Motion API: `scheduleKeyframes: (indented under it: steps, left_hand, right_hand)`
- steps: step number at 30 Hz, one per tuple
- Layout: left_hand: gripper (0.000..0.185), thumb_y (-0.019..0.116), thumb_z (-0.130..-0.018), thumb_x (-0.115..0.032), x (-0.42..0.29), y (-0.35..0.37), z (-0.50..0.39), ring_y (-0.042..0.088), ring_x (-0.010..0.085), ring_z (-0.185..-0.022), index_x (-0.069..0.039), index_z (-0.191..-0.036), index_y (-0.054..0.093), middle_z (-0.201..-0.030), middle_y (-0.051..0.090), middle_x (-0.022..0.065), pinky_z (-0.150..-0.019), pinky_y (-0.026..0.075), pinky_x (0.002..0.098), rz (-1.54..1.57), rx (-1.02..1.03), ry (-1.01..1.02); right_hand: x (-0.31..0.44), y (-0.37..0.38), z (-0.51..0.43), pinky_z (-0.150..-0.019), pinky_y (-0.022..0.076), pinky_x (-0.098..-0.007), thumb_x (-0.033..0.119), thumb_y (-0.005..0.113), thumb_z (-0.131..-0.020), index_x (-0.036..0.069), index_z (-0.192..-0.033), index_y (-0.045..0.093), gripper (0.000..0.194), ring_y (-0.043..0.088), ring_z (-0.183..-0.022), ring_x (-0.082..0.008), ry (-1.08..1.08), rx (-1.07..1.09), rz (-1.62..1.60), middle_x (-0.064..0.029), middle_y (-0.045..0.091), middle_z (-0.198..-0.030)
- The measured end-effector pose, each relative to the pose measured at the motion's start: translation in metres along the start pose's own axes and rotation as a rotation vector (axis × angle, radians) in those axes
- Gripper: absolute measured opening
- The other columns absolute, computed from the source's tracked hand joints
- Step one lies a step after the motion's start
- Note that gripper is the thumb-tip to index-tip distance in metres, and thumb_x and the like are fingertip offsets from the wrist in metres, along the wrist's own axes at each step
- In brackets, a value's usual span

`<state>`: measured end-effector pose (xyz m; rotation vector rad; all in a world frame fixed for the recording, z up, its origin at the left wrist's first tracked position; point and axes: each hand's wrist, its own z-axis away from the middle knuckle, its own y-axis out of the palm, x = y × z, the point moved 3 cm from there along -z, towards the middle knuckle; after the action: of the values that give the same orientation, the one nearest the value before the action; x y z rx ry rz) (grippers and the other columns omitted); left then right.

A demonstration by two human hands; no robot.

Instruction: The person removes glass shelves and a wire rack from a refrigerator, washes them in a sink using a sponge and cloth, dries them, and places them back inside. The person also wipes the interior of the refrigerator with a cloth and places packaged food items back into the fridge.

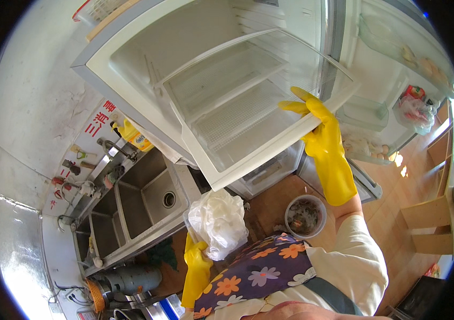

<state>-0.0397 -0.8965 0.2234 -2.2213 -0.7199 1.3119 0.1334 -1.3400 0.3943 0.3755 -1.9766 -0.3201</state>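
Note:
A clear refrigerator shelf with a white plastic frame [259, 154] juts out of the open refrigerator [138, 56], tilted towards me. Around its front rim closes my right hand [319, 128] in a yellow rubber glove, two fingers reaching over the clear panel. Low down beside my apron, my left hand [198, 254], gloved the same way, holds a crumpled white plastic bag [219, 224]. The bag hides my left fingertips, and its contents cannot be made out. Through the pulled-out shelf another shelf [243, 86] shows inside the refrigerator.
To the left runs a stainless steel sink [155, 196] with a tap [116, 150] and a yellow detergent jug [134, 136]. A bucket of waste [305, 216] stands on the floor by me. The open refrigerator door [371, 80] carries eggs and a bagged item [417, 108].

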Motion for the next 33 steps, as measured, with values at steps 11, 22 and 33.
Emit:
scheduleKeyframes:
  steps: [11, 22, 33]
  left_hand:
    - [0.018, 0.074, -0.077, -0.025, 0.012, 0.004, 0.004, 0.063, 0.0487, -0.114, -0.007, -0.078, 0.071, -0.136, 0.057, 0.0323, -0.090, 0.055, 0.0419, 0.255, -0.015, -0.261]
    - [0.017, 0.069, -0.083, -0.022, -0.008, -0.003, -0.002, 0.058, 0.0445, -0.127, -0.007, -0.088, 0.074, -0.141, 0.056, 0.0280, -0.099, 0.051, 0.0381, 0.095, 0.015, -0.144]
    - [0.079, 0.059, -0.080, -0.004, -0.061, -0.012, -0.051, 0.048, 0.0345, -0.141, -0.003, -0.155, 0.037, -0.155, 0.046, 0.0175, -0.118, 0.037, 0.0434, 1.204, -0.021, -0.818]
  right_hand:
    - [-0.012, -0.008, -0.004, -0.068, 0.0497, -0.0233, -0.008, 0.071, -0.084, 0.020, -0.142, 0.056, 0.065, 0.071, -0.092, -0.0204, -0.339, 0.048, 0.323, -0.0264, 0.056, -0.144]
    - [-0.030, 0.015, -0.029, -0.046, 0.0340, -0.0216, 0.036, 0.056, -0.099, 0.005, -0.136, 0.061, 0.048, 0.049, -0.055, -0.0086, 0.152, -0.247, -0.144, -0.0175, 0.076, -0.107]
    - [-0.085, 0.036, -0.137, -0.046, 0.0338, -0.0224, 0.027, 0.056, -0.101, 0.009, -0.134, 0.057, 0.037, 0.049, -0.057, -0.0112, 0.267, -0.309, -0.312, -0.0197, 0.075, -0.109]
